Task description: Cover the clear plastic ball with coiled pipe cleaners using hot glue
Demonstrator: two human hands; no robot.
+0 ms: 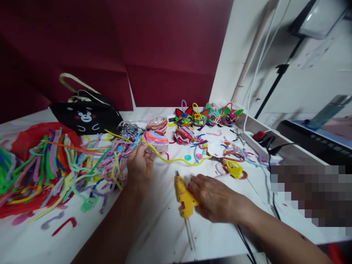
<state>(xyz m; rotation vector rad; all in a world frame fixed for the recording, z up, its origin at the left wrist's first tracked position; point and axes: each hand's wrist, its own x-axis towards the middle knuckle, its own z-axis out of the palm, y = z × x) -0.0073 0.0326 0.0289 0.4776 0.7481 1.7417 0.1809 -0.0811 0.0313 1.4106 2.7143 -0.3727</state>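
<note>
My left hand point(141, 161) is closed around a clear plastic ball point(156, 141) wound with pink, orange and blue pipe cleaners. A long yellow pipe cleaner point(176, 160) trails from the ball to the right across the table. In my right hand point(210, 196) is a yellow hot glue gun point(186, 198), its dark nozzle pointing away from me. A clear glue stick point(189, 233) sticks out of its rear end. The fingers of my right hand are wrapped round the handle and partly hidden.
Loose pipe cleaners point(96, 161) and a red bag point(30, 137) of them cover the left side. Behind stand a black bag point(88, 115), two more wound balls and several finished animal-faced ornaments point(198, 117). Scissors point(233, 165), a power strip point(261, 146) and cables lie at right.
</note>
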